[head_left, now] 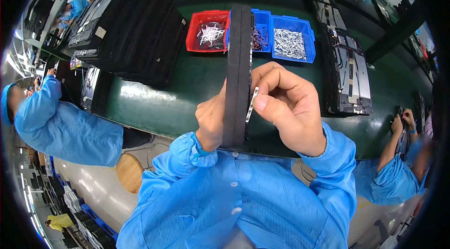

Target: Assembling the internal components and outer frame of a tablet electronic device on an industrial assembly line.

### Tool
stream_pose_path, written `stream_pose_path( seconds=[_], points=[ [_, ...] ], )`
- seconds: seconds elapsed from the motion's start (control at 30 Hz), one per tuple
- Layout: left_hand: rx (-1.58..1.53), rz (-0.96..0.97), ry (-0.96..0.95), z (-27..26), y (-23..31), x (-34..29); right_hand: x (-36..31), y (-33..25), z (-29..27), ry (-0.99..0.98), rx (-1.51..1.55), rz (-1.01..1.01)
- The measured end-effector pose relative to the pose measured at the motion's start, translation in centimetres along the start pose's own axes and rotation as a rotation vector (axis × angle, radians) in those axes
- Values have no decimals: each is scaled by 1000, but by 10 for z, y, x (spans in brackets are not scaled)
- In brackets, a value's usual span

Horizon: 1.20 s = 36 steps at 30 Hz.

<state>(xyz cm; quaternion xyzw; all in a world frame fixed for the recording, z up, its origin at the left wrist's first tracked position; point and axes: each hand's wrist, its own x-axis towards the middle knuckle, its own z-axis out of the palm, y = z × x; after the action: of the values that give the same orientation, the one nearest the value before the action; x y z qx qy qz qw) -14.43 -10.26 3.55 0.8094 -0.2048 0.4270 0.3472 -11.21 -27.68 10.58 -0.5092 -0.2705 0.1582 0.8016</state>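
Observation:
A flat black panel (238,66) stands on edge in front of me, its narrow side facing up. My left hand (212,114) is closed at the panel's left side, with its fingertips hidden behind it. On the other side my right hand (290,106) pinches a small silver-white metal strip (252,104) with holes along it, between thumb and forefinger. The strip is tilted and lies close along the panel's right face; whether it touches cannot be made out. That face is seen almost edge-on, so its details are hidden.
Beyond the panel stand a red bin (188,42) of white strips, a blue bin (269,14) of dark small parts, partly covered, and another blue bin (311,47) of silver strips. Black panels (136,28) are stacked left; more panels (349,75) lie right. Co-workers sit on both sides.

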Motion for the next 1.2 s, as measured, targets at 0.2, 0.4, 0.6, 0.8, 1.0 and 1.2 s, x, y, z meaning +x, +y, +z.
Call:
stream_pose_path(
  seconds=[0.2,0.4,0.6,0.8,1.0,1.2],
  points=[
    [3,-53,-71,-3,-1,-11,2,-1,-2,-22,-9,0],
    [34,-137,-163,-5,3,-12,3,-1,-6,-57,-28,-32],
    [-29,-56,-40,2,2,-9,4,0,-9,-90,-1,-28],
    [-78,-229,-159,0,1,-23,2,-1,-9,-85,75,23],
    [-90,-251,-145,2,-2,-30,2,0,-12,-104,19,-25],
    [27,8,-33,3,0,-10,1,-3,-10,-96,48,25]
  ],
)
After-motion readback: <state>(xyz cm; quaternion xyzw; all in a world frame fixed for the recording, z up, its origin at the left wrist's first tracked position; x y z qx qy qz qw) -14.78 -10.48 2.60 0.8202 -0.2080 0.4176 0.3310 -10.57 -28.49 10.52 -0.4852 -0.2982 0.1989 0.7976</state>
